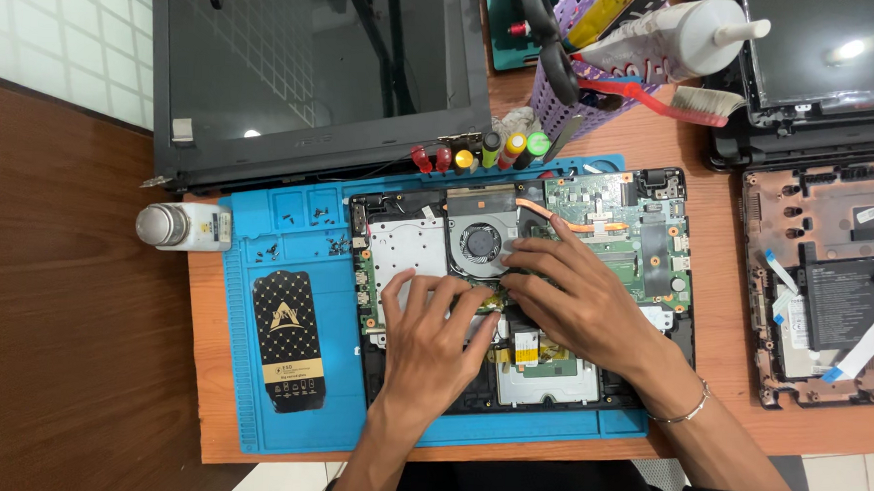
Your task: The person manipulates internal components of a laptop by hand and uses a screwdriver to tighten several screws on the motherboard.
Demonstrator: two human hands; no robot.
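— On blue mat point(253, 404), opened laptop base point(669, 324); left hand point(433, 344) and right hand point(577, 301) both flat on it, fingers point(425, 292) spread, gripping nothing.

— Narrow strip point(489, 299) between fingertips?

— Lying left-to-right, touching both, just below fan point(479, 242). Beyond: screwdrivers point(480, 157), detached screen point(317, 73).

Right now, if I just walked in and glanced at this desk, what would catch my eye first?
Probably the opened laptop base lying on a bright blue mat at the middle of the desk, its round fan and green circuit board bare. Both hands press on it: the left hand below the fan, the right hand beside it. A detached dark screen leans behind.
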